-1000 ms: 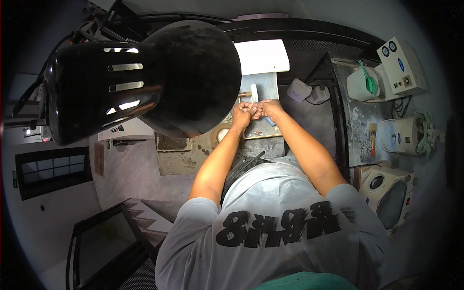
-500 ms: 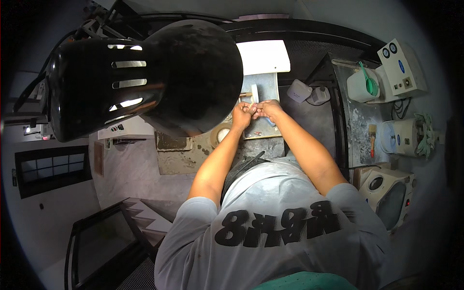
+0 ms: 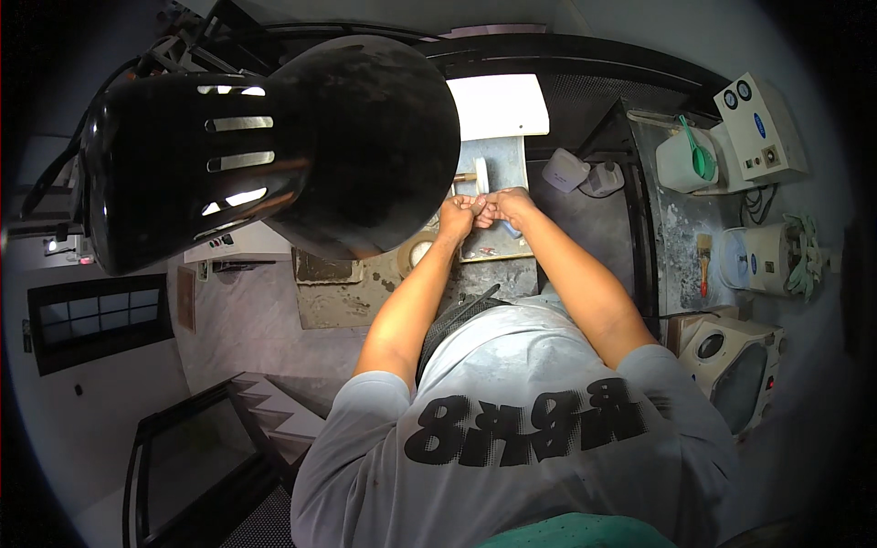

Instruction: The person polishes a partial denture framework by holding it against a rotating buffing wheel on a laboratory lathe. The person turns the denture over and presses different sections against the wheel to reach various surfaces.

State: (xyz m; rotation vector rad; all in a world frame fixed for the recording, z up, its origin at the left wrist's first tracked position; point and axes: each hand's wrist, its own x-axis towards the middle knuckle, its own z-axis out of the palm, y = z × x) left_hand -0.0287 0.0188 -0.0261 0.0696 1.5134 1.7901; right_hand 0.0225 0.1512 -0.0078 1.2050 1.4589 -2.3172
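Left hand (image 3: 457, 219) and right hand (image 3: 512, 208) are touching mid-frame, likely catching light from the lamp (image 3: 375, 146) (can't tell whether either grip's pinching anything).

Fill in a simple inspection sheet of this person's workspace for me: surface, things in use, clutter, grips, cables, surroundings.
Surface: grey board below the grips; stained bench to its left.
Things in use: white-headed piece with a brown handle, just beyond the fingers; anything pinched is too small to tell.
Clutter: blue piece by the right grip; round tan-rimmed dish by the left forearm.
Grips: left grip and right grip, bare, meet with bent fingers.
Cables: dark cable beside the lamp.
Surroundings: black lamp at left; cream machine and brush at right.
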